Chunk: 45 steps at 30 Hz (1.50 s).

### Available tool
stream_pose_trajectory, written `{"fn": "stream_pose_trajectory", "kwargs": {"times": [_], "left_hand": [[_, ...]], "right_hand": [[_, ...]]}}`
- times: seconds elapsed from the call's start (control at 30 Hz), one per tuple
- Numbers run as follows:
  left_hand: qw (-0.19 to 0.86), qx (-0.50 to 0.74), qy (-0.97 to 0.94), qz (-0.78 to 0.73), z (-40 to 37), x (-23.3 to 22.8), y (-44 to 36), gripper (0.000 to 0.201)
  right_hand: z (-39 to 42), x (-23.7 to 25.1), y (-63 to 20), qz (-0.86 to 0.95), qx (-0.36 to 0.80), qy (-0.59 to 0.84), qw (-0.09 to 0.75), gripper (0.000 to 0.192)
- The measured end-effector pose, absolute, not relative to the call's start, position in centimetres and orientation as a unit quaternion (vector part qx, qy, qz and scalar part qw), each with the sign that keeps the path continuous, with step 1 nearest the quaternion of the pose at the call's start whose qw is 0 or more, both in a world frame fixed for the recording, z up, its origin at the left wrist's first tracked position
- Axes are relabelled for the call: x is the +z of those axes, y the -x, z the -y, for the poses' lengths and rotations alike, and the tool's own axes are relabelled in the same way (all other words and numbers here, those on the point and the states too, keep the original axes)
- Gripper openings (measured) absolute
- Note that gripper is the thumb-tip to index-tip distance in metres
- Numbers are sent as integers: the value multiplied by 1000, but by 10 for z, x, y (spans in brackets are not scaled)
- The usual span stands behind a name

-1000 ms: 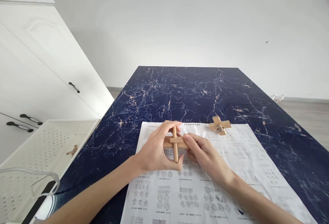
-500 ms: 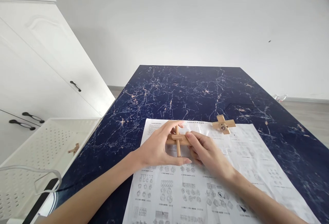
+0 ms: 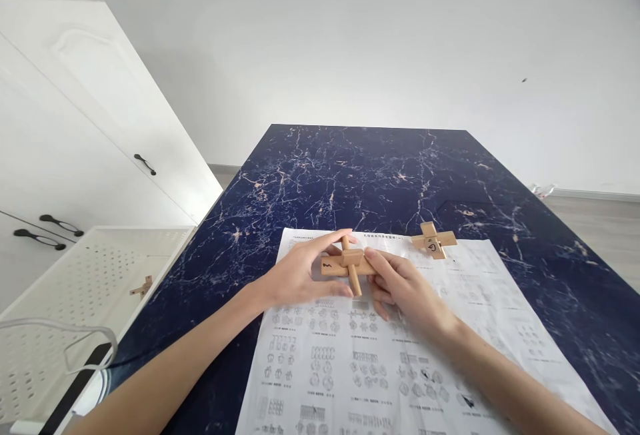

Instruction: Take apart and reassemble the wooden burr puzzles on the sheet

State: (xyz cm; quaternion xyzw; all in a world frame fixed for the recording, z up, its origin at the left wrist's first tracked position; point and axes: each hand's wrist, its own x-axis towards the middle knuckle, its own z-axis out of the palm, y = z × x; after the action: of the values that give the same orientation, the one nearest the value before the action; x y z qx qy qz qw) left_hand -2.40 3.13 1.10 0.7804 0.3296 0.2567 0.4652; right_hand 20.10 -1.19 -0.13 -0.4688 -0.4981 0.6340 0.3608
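From the head view, we are holding a wooden cross puzzle just above the instruction sheet on the tabletop. Our left hand is closing its grip on the puzzle's left bar, and our right hand is pinching the right end. We are judging this as a fitting step; next calls for seating the bars squarely. A 2nd cross piece is lying far right. The white basket on the left is holding 1 small wooden piece.
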Motion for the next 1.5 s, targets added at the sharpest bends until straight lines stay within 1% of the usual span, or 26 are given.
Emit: {"fn": "stream_pose_trajectory", "kwargs": {"times": [0.13,0.2,0.37,0.5,0.6,0.67,0.7,0.8,0.83,0.87,1.0,1.17,1.33,1.5], "left_hand": [[447,251,-796,-323,-37,10,29,64],[439,247,-801,-323,-38,10,30,58],[465,239,-790,-319,-37,12,27,54],[493,238,-779,-307,-35,15,25,54],[489,248,-778,-308,-34,15,25,55],[479,248,-780,-318,-33,14,24,60],[472,247,-781,-328,-32,13,23,67],[439,246,-784,-363,-28,8,19,98],[425,250,-786,-373,-27,6,18,103],[413,254,-789,-378,-25,5,16,103],[392,259,-803,-367,-24,4,15,89],[384,258,-811,-360,-28,4,19,96],[374,274,-813,-352,-28,0,18,100],[363,277,-816,-355,-26,-3,16,101]], "right_hand": [[8,-2,-204,494,645,463,356,55],[7,-2,-204,493,649,462,350,56],[8,-5,-204,492,642,470,352,60],[10,-5,-205,511,624,480,345,59],[11,-5,-205,512,623,478,349,58],[11,-4,-205,515,619,480,349,58],[11,-5,-205,518,616,482,347,58],[11,-6,-205,527,608,484,344,58],[11,-6,-205,531,604,485,344,59],[12,-7,-205,535,601,484,344,59],[12,-7,-205,529,610,473,352,59],[11,-6,-203,519,622,458,365,58],[14,-8,-199,510,617,464,379,58],[17,-10,-198,517,604,477,375,57]]}}
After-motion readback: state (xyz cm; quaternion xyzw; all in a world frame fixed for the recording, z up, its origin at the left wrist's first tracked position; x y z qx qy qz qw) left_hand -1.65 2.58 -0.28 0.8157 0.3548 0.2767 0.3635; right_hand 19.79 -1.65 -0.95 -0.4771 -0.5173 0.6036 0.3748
